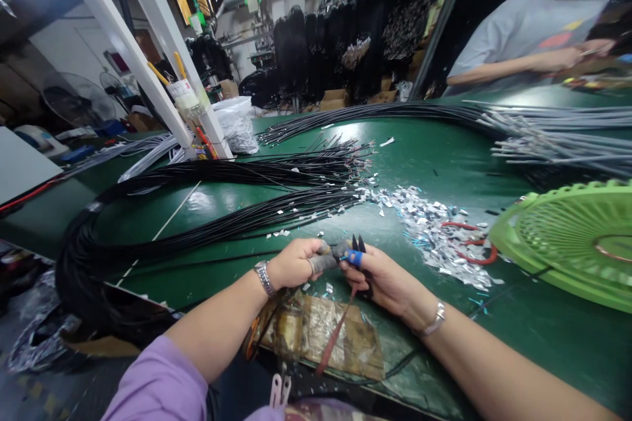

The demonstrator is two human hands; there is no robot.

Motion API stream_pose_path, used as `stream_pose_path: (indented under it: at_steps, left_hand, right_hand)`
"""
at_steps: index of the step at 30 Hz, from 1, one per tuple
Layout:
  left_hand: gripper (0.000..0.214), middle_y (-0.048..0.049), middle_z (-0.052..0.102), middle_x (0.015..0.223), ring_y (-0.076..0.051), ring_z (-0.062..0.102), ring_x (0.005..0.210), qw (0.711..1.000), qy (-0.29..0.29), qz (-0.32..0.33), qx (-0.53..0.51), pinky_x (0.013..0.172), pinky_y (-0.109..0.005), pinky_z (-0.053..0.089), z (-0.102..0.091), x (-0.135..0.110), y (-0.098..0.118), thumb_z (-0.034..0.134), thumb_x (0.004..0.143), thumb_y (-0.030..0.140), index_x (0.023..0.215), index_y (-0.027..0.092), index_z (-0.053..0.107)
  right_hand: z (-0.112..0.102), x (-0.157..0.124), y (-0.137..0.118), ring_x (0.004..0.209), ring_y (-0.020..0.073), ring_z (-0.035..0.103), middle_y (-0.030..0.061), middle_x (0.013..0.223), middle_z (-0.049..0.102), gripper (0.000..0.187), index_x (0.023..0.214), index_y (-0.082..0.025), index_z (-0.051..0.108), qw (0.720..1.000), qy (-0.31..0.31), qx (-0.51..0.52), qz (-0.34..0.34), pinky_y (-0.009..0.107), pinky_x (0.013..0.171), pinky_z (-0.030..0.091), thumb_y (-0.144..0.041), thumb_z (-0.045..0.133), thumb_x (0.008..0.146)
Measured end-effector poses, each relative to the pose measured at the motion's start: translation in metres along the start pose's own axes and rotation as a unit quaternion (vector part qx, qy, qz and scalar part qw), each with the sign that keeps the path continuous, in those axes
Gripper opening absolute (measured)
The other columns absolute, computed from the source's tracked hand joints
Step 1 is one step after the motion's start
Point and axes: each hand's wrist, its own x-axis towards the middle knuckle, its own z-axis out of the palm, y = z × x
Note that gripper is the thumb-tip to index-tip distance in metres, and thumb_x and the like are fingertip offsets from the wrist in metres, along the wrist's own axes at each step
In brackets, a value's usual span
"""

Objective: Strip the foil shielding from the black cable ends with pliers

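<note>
My left hand [301,262], with tape wrapped on its fingers, pinches a thin black cable [212,263] that comes in from the left. Close beside it, my right hand [382,279], with blue tape on a finger, is closed around a black tool with two pointed tips [358,243]; its exact kind is hidden by the fingers. The fingertips of both hands meet at the cable's end, which is mostly covered. A reddish strip [336,335] hangs below my right hand, over a taped cardboard piece [363,348] at the table edge.
Bundles of black cables [237,220] lie on the green table [419,158]. Scraps [419,230] and red-handled pliers [486,256] are near a green plastic basket [557,243]. Grey cables [538,145] lie at the right. A co-worker [528,39] is across the table. White posts [162,33] rise at left.
</note>
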Motion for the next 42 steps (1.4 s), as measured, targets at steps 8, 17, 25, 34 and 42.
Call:
stream_pose_path:
  at_steps: [8,17,25,34,42]
  left_hand:
    - [0.04,0.0048,0.044,0.045,-0.007,0.036,0.041,0.997,0.005,0.005,0.078,0.042,-0.02,0.027,-0.0004,-0.0004,-0.0019,0.058,0.076,0.054,0.068,0.015,0.053]
    - [0.05,0.0072,0.041,0.042,-0.005,0.03,0.038,0.999,-0.025,-0.026,0.021,0.04,-0.019,0.024,-0.0028,0.0004,-0.0005,0.062,0.067,0.065,0.068,0.016,0.049]
    - [0.037,0.0057,0.044,0.042,-0.006,0.034,0.038,0.997,-0.053,-0.035,0.05,0.04,-0.019,0.027,-0.0015,-0.001,0.0011,0.062,0.073,0.05,0.062,0.017,0.047]
    - [0.026,0.0064,0.044,0.041,-0.005,0.035,0.035,0.997,-0.036,-0.059,0.041,0.036,-0.017,0.027,-0.0009,0.0019,-0.0029,0.061,0.073,0.038,0.063,0.017,0.048]
    - [0.048,0.0083,0.045,0.042,-0.003,0.029,0.028,0.99,0.062,-0.055,-0.115,0.03,-0.017,0.016,-0.0044,0.0035,0.0023,0.062,0.066,0.063,0.072,0.017,0.048]
  right_hand:
    - [0.0002,-0.0026,-0.0031,0.04,0.0038,0.027,-0.0052,0.055,0.052,0.024,0.071,-0.017,0.055,0.993,0.002,-0.109,-0.032,0.019,0.039,0.017,-0.027,0.073,0.06]
    - [-0.0032,0.0,-0.002,0.04,0.0043,0.028,-0.0004,0.062,0.06,0.026,0.071,-0.017,0.057,0.995,-0.027,-0.098,-0.019,0.021,0.039,0.017,-0.036,0.073,0.065]
    - [-0.0074,-0.0021,-0.0084,0.042,0.0046,0.032,-0.0024,0.06,0.059,0.027,0.071,-0.017,0.055,0.979,-0.07,-0.189,-0.007,0.018,0.037,0.024,-0.034,0.073,0.062]
    - [-0.0017,0.0005,-0.0061,0.042,0.006,0.029,-0.0056,0.055,0.05,0.021,0.068,-0.019,0.051,0.971,-0.017,-0.239,-0.003,0.019,0.038,0.022,-0.034,0.065,0.063]
    - [-0.005,-0.0013,-0.0018,0.065,0.0195,0.057,0.004,0.074,0.064,0.028,0.083,-0.022,0.056,0.849,0.079,-0.465,-0.24,0.033,0.062,0.047,-0.045,0.041,0.088]
